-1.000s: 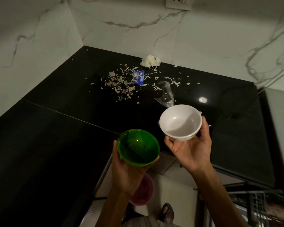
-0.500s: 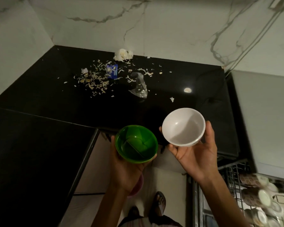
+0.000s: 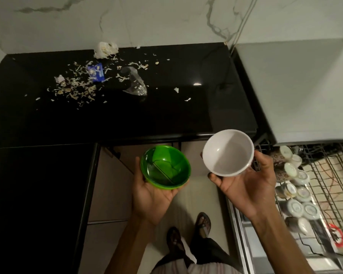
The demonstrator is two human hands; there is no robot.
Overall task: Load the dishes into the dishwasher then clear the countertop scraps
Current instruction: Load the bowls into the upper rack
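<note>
Here, round glossy green bowl (image 3: 165, 167), smooth white bowl (image 3: 228, 152)

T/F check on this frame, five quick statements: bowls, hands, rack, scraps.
1. The left hand holds the green bowl. True.
2. The white bowl holds food. False: its inside looks empty.
3. The dishwasher rack is empty. False: cups already lie in it.
4. Scraps lie on the black countertop. True.
5. The right hand is free. False: it holds the white bowl.
</note>
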